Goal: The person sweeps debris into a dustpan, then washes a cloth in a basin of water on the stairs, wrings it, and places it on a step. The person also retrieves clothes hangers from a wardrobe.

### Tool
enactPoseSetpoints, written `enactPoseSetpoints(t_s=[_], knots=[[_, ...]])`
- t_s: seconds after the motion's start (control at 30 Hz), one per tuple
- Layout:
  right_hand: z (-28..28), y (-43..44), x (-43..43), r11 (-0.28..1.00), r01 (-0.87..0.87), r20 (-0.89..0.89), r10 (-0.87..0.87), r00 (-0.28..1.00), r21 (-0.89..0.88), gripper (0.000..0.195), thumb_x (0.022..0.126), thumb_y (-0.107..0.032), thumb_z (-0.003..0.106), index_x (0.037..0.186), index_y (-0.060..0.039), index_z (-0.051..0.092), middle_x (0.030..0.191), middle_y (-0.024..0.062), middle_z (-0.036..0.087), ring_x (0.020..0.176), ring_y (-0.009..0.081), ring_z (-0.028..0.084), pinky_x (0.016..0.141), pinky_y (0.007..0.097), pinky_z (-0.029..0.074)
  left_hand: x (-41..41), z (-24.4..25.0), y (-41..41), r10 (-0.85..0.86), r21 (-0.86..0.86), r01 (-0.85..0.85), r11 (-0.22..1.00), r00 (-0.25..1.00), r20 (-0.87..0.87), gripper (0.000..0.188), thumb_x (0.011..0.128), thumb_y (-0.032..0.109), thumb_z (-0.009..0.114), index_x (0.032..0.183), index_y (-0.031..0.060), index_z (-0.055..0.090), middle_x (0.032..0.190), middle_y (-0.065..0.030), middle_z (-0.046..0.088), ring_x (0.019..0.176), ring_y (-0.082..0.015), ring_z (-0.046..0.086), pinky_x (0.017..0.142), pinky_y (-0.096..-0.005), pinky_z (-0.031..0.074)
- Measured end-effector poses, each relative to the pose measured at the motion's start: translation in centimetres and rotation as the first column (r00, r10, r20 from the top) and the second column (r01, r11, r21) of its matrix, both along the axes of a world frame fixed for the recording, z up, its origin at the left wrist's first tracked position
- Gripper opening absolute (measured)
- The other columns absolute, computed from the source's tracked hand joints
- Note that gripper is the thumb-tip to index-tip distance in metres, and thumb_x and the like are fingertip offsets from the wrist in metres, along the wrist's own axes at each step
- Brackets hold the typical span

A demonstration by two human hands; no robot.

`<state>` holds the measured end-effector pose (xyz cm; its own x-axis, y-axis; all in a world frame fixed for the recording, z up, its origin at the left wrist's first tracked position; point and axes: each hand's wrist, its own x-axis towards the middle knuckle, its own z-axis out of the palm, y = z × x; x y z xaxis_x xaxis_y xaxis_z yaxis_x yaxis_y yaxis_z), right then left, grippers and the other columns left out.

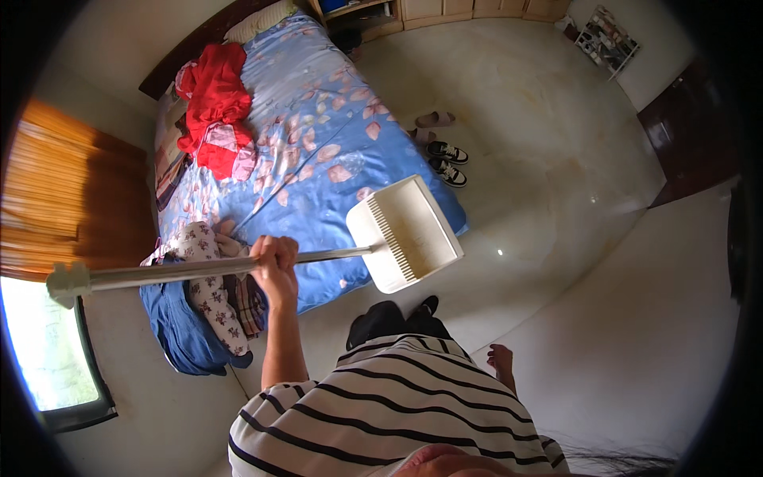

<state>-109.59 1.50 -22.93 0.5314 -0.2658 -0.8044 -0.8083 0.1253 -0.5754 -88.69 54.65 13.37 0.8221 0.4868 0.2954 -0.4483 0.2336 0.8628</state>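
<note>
My left hand [275,262] is closed around the metal handle [173,273] of a long-handled dustpan. The white plastic dustpan [363,223] is at the handle's right end, raised near the foot corner of the bed. A row of comb teeth [390,238] runs across the pan, and its tray [423,223] looks faintly soiled. A pale plastic fitting [68,284] caps the handle's other end, toward the window. Low at my right side, my right hand [501,359] hangs with loosely bent fingers; nothing is visible in it.
The bed [316,197] has a blue floral sheet, red clothing [220,113] and a pillow [259,21]. Clothes [202,310] hang over its near edge. Slippers [435,119] and black-and-white sneakers [448,164] lie beside it. A shoe rack [607,43] and dark door [685,137] stand right.
</note>
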Motion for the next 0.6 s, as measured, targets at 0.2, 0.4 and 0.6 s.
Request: enactPoseSetpoints(t_s=[0.2, 0.4, 0.6], knots=[[2.4, -7.5, 12.8, 0.999, 0.013, 0.206, -0.003, 0.978, -0.045, 0.023, 0.092, -0.021, 0.057, 0.099, -0.001, 0.067, 0.07, 0.0078, 0.062, 0.051, 0.0111, 0.053, 0.047, 0.0247, 0.046, 9.0, -1.2, -12.0, -0.033, -0.005, 0.033, 0.999, 0.999, -0.032, 0.038, 0.097, 0.007, 0.046, 0.062, 0.0103, 0.033, 0.053, 0.0022, 0.029, 0.05, -0.0088, 0.026, 0.047, -0.0281, 0.021], [2.7, -13.3, 25.2, 0.972, -0.18, 0.309, 0.219, 0.926, -0.15, 0.026, 0.095, -0.023, 0.056, 0.1, -0.0004, 0.068, 0.071, 0.0068, 0.064, 0.054, 0.0097, 0.056, 0.05, 0.0234, 0.046, 19.6, -4.4, -22.6, -0.068, -0.07, 0.061, 0.996, 0.992, -0.11, 0.038, 0.098, 0.006, 0.046, 0.062, 0.0104, 0.034, 0.054, 0.0022, 0.029, 0.049, -0.0091, 0.027, 0.049, -0.0279, 0.024], [1.0, -24.3, 28.1, 0.992, -0.066, 0.126, 0.08, 0.989, -0.106, 0.027, 0.093, -0.022, 0.057, 0.1, 0.0022, 0.068, 0.072, 0.012, 0.067, 0.056, 0.0135, 0.06, 0.051, 0.0267, 0.05, 32.0, -7.6, -33.0, -0.098, -0.07, 0.088, 0.994, 0.983, -0.157, 0.038, 0.099, 0.011, 0.045, 0.063, 0.0098, 0.034, 0.053, 0.0009, 0.03, 0.05, -0.0101, 0.027, 0.048, -0.0292, 0.023]])
